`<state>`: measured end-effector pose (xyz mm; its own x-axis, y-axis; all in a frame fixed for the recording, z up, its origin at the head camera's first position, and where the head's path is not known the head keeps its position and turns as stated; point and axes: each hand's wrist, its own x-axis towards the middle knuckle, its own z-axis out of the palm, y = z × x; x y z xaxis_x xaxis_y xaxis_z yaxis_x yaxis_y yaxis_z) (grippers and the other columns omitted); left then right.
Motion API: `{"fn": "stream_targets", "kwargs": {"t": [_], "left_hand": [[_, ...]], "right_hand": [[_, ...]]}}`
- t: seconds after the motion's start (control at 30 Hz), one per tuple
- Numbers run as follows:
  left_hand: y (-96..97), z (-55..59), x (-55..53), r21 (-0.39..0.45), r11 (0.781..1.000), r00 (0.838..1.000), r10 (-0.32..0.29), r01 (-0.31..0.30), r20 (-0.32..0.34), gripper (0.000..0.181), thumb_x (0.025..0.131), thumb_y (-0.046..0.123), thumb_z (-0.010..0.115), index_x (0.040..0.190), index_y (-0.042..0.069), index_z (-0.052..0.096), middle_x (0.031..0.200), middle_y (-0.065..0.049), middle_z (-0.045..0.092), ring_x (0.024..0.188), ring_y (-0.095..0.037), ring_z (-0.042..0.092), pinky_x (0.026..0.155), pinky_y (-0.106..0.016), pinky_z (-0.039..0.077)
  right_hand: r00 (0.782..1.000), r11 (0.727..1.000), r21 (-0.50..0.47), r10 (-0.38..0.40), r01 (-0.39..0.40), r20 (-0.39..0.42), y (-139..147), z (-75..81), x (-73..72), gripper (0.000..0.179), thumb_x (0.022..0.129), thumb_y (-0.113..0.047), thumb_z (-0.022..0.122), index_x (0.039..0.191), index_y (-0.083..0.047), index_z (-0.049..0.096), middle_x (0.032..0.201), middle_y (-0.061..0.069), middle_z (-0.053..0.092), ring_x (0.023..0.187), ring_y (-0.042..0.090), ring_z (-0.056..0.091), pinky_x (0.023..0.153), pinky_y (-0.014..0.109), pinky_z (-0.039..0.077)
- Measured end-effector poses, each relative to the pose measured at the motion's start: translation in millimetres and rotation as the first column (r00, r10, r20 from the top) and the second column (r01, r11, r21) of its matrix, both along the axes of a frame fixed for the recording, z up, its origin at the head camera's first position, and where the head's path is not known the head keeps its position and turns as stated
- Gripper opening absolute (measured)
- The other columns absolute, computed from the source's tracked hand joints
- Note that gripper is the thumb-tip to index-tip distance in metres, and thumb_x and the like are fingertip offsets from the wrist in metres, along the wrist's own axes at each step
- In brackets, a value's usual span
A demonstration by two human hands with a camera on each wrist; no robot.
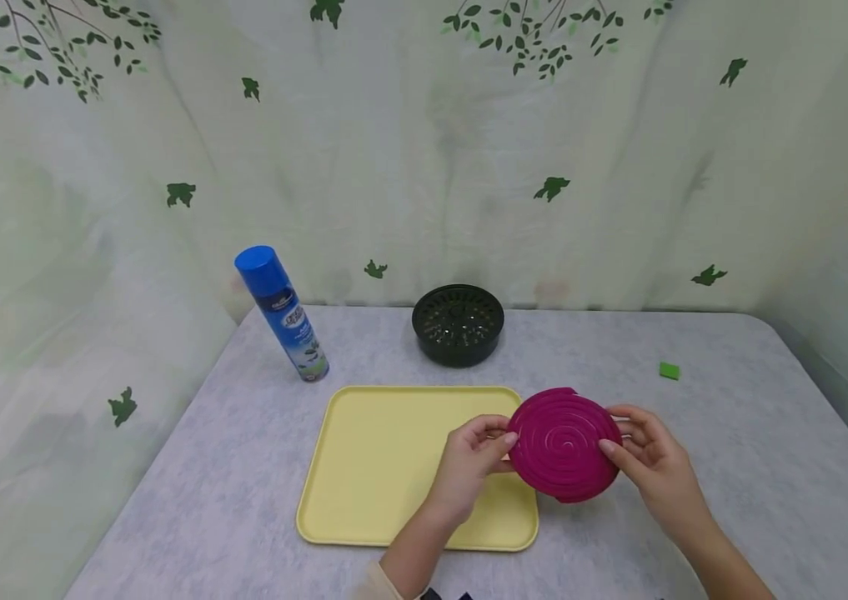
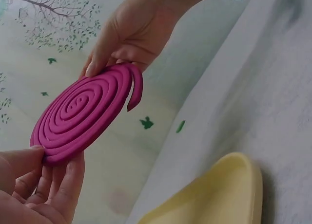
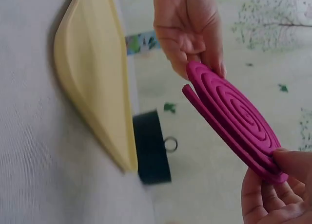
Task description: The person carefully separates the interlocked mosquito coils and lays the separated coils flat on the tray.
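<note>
- The spiral mat (image 1: 564, 446), a pink round coil, is held raised above the desk (image 1: 206, 500), over the right edge of the tray in the head view.
- The left grip (image 1: 470, 462) pinches the mat's left rim, with the thumb on the upper face and fingers underneath.
- The right grip (image 1: 654, 458) pinches the opposite rim in the same manner.
- A free outer end of the coil stands out from the rim near each grip, as the wrist views show.
- The tray (image 1: 378, 467), yellow with a raised rim, lies flat on the desk, partly behind the left forearm.
- The spray can (image 1: 284, 317), blue-capped, stands upright beyond the tray's far left corner.
- The pot (image 1: 459, 352), black and round with a pierced top, stands behind the tray, near the cloth (image 1: 408, 150) printed with green leaves.
- A green square (image 1: 669, 371) lies on the desk's right side, apart from the right grip.
</note>
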<state>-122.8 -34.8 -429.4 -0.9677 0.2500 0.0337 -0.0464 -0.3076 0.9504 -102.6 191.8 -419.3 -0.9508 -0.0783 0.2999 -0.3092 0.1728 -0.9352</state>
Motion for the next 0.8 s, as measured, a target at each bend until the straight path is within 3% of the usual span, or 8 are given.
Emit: {"fn": "stream_targets", "kwargs": {"t": [0.17,0.27,0.4,0.5,0.6,0.8], "left_hand": [[-32.7,5.3,-2.9,0.032,0.994,0.994,-0.105,0.104,0.041,0.020,0.087,0.003,0.056,0.105,-0.006,0.055,0.089,-0.006,0.061,0.077,-0.015,0.061,0.069,-0.034,0.052],[-46.1,7.2,-4.7,0.063,0.984,0.984,-0.171,0.169,0.039,0.014,0.089,0.004,0.054,0.103,0.002,0.057,0.089,-0.004,0.062,0.080,-0.014,0.061,0.071,-0.033,0.052],[-56.3,6.0,-7.6,0.091,0.970,0.974,-0.229,0.227,0.004,0.013,0.090,0.004,0.052,0.101,0.006,0.057,0.089,-0.003,0.061,0.081,-0.013,0.060,0.071,-0.030,0.051],[-60.5,4.2,-9.6,0.103,0.965,0.970,-0.244,0.243,-0.006,0.014,0.091,0.005,0.051,0.103,0.007,0.058,0.090,-0.002,0.062,0.082,-0.012,0.059,0.071,-0.029,0.051],[-63.1,1.8,-12.5,0.081,0.971,0.974,-0.227,0.226,-0.001,0.017,0.091,0.006,0.050,0.106,0.004,0.059,0.092,-0.002,0.063,0.083,-0.013,0.060,0.071,-0.029,0.051],[-64.3,-1.8,-17.5,-0.027,0.988,0.988,-0.154,0.154,0.005,0.029,0.091,0.006,0.051,0.113,-0.013,0.050,0.091,-0.001,0.064,0.081,-0.014,0.061,0.068,-0.033,0.052]], "right_hand": [[0.987,0.992,-0.121,0.062,-0.043,0.149,-20,7.4,0.8,0.035,0.087,-0.006,0.058,0.118,0.002,0.044,0.098,0.005,0.059,0.084,0.013,0.058,0.072,0.025,0.051],[0.972,0.968,-0.242,0.115,-0.063,0.207,-28,6.5,-0.5,0.027,0.087,-0.006,0.058,0.111,0.001,0.048,0.095,0.005,0.060,0.083,0.012,0.058,0.073,0.024,0.050],[0.961,0.920,-0.376,0.195,-0.110,0.197,-34,3.4,-2.2,0.016,0.089,-0.002,0.053,0.105,-0.004,0.054,0.093,0.002,0.060,0.081,0.010,0.056,0.071,0.022,0.050],[0.956,0.897,-0.422,0.226,-0.130,0.186,-37,0.7,-4.0,0.016,0.091,-0.002,0.050,0.105,-0.007,0.057,0.095,0.001,0.060,0.082,0.010,0.056,0.071,0.021,0.049],[0.959,0.899,-0.422,0.212,-0.116,0.188,-39,-2.4,-5.6,0.018,0.091,-0.004,0.051,0.107,-0.007,0.058,0.098,0.002,0.059,0.083,0.010,0.057,0.072,0.023,0.050],[0.984,0.954,-0.300,0.074,-0.022,0.161,-42,-11.6,-8.5,0.022,0.088,-0.003,0.055,0.109,0.006,0.057,0.093,0.005,0.061,0.075,0.014,0.057,0.064,0.028,0.052]]}}
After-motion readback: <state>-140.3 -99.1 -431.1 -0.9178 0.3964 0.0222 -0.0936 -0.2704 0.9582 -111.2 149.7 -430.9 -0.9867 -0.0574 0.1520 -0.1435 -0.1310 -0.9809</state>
